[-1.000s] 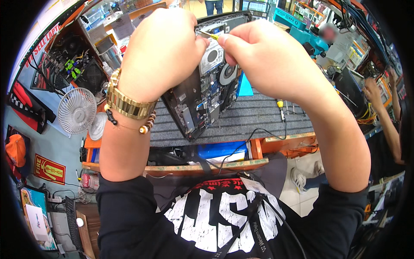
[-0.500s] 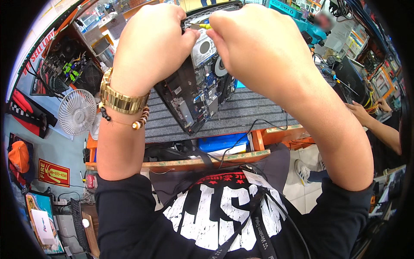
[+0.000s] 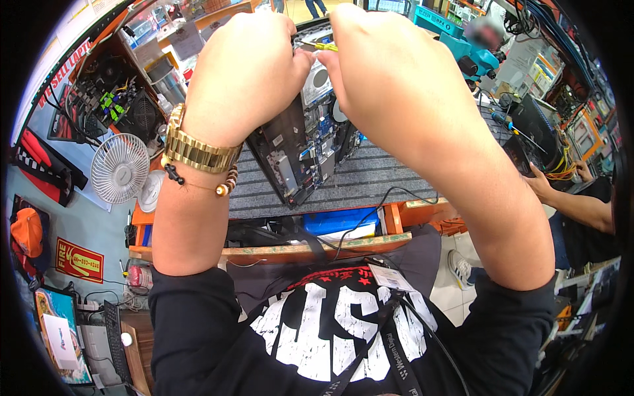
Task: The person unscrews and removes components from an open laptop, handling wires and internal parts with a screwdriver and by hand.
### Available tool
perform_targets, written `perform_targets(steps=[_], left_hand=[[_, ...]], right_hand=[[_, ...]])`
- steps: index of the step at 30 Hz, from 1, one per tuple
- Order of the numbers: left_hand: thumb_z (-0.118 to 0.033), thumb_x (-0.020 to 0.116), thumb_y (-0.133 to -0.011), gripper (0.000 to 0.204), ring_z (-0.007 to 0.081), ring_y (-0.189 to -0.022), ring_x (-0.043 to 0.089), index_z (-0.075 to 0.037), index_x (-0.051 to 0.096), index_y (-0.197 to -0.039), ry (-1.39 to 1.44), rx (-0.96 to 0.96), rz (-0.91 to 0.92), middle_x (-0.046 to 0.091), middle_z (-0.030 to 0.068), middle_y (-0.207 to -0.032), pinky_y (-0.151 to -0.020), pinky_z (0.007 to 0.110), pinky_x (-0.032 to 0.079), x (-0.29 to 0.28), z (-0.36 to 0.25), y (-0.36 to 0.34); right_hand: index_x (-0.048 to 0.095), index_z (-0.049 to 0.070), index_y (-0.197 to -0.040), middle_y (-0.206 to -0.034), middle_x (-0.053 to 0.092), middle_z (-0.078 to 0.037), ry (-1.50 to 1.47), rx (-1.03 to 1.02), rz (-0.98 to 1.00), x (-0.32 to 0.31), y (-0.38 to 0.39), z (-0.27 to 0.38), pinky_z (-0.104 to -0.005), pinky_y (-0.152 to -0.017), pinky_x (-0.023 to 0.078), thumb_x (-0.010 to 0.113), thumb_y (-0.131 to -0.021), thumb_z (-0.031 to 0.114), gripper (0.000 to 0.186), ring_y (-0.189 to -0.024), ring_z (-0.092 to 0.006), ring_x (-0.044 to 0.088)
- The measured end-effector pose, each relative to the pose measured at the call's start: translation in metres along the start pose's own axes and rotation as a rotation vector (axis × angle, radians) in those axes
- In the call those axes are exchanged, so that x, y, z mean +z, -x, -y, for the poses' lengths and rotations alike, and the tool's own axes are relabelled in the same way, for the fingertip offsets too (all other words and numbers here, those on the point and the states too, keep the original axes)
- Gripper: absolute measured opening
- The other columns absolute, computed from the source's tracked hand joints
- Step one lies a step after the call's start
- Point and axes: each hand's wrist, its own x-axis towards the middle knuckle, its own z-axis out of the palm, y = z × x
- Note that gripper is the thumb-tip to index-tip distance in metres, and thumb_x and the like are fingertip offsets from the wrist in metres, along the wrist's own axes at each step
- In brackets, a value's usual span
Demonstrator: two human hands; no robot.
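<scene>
An opened laptop base (image 3: 285, 155), its circuit board (image 3: 320, 135) bare, stands tilted on a grey ribbed mat (image 3: 383, 171) in front of me. My left hand (image 3: 247, 69) is closed at its far edge, the thumb bent inward over the chassis; the other fingertips are hidden. Close beside it, my right hand (image 3: 396, 72) pinches a thin tool with a yellow part (image 3: 325, 47) over the far end of the laptop. Most of that tool is hidden behind the hand, so its kind does not show. A round silver part lies under my right fingers.
Below the mat, an open drawer (image 3: 317, 247) holds a blue item (image 3: 340, 221) and black cables. A white fan (image 3: 119, 168) stands left. A teal microscope (image 3: 472, 56), a screwdriver (image 3: 505, 122) and another person's hand (image 3: 545, 185) are at right. A black cable crosses the mat.
Both hands stay at the laptop's far end; the fingers have shifted slightly, and more of the yellow part shows. The whole view has moved a little.
</scene>
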Motion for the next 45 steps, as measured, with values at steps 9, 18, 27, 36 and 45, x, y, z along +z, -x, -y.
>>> perform_targets(steps=[9, 18, 27, 36, 45], left_hand=[[-0.025, 0.084, -0.093, 0.027, 0.0441, -0.089, 0.080, 0.001, 0.079, -0.093, -0.021, 0.005, -0.010, 0.078, 0.0257, -0.089, -0.082, 0.053, 0.065, -0.0023, -0.0013, 0.0037], [-0.025, 0.085, -0.092, 0.027, 0.0441, -0.089, 0.081, 0.001, 0.079, -0.095, -0.019, 0.024, -0.030, 0.078, 0.0259, -0.089, -0.083, 0.053, 0.066, -0.0035, -0.0004, 0.0029], [-0.025, 0.084, -0.093, 0.027, 0.0439, -0.089, 0.081, 0.002, 0.080, -0.094, -0.015, 0.011, -0.019, 0.079, 0.0260, -0.089, -0.083, 0.053, 0.066, -0.0034, -0.0008, 0.0031], [-0.025, 0.084, -0.094, 0.027, 0.0435, -0.090, 0.081, 0.002, 0.080, -0.093, 0.001, -0.023, 0.016, 0.079, 0.0257, -0.090, -0.083, 0.053, 0.065, -0.0051, -0.0015, 0.0031], [-0.025, 0.084, -0.094, 0.028, 0.0435, -0.091, 0.081, 0.002, 0.079, -0.094, -0.012, -0.017, 0.002, 0.078, 0.0259, -0.093, -0.084, 0.053, 0.065, -0.0046, -0.0015, 0.0041]], right_hand=[[0.074, 0.002, -0.097, -0.084, 0.075, -0.020, -0.116, 0.077, 0.008, -0.0033, -0.0027, 0.0038, -0.0528, -0.080, 0.064, 0.073, -0.111, 0.024, 0.026, -0.087, -0.0436, 0.076], [0.074, 0.001, -0.097, -0.088, 0.076, -0.023, -0.130, 0.074, -0.028, -0.0033, -0.0040, 0.0055, -0.0540, -0.082, 0.063, 0.072, -0.112, 0.025, 0.029, -0.089, -0.0449, 0.077], [0.076, 0.002, -0.097, -0.091, 0.078, -0.022, -0.151, 0.100, -0.017, -0.0040, -0.0045, 0.0058, -0.0542, -0.082, 0.063, 0.072, -0.113, 0.026, 0.029, -0.088, -0.0462, 0.077], [0.074, 0.000, -0.104, -0.096, 0.078, -0.024, -0.190, 0.117, 0.156, -0.0049, -0.0034, 0.0021, -0.0550, -0.087, 0.063, 0.073, -0.111, 0.026, 0.027, -0.098, -0.0456, 0.077], [0.073, 0.001, -0.102, -0.094, 0.078, -0.023, -0.180, 0.123, 0.148, -0.0072, -0.0051, 0.0033, -0.0543, -0.086, 0.063, 0.073, -0.111, 0.027, 0.028, -0.095, -0.0455, 0.078]])
